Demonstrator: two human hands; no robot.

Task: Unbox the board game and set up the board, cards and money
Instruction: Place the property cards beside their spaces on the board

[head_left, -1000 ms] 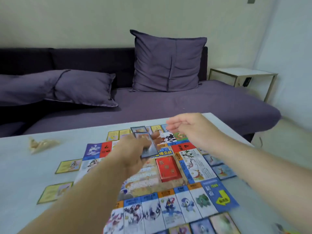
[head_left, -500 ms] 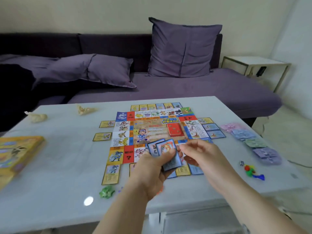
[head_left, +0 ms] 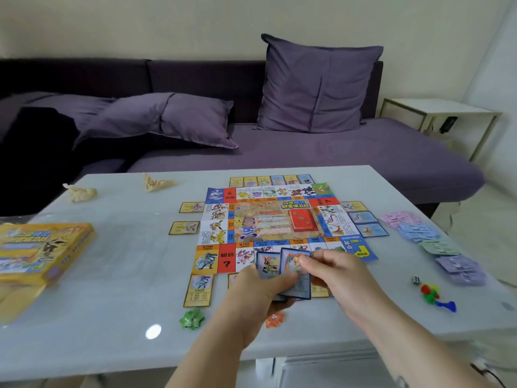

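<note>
The colourful game board (head_left: 268, 222) lies flat in the middle of the white table (head_left: 117, 275), with a red card deck (head_left: 302, 221) on its centre. Property cards (head_left: 198, 290) lie around its edges. My left hand (head_left: 251, 298) grips a small stack of blue-bordered cards (head_left: 282, 268) over the board's near edge. My right hand (head_left: 341, 275) pinches the front card of that stack. Stacks of paper money (head_left: 425, 233) lie fanned to the right of the board. The yellow game box (head_left: 39, 253) sits at the table's left.
A die (head_left: 416, 280) and coloured pawns (head_left: 432, 296) lie at the right front. A green piece (head_left: 192, 319) and an orange piece (head_left: 274, 320) sit near the front edge. Two crumpled wrappers (head_left: 158, 182) lie at the far left. A purple sofa (head_left: 307, 152) stands behind.
Both hands pulled back from the board's far side to its near edge, still with the cards. The view drew back, bringing the box and the money into sight.
</note>
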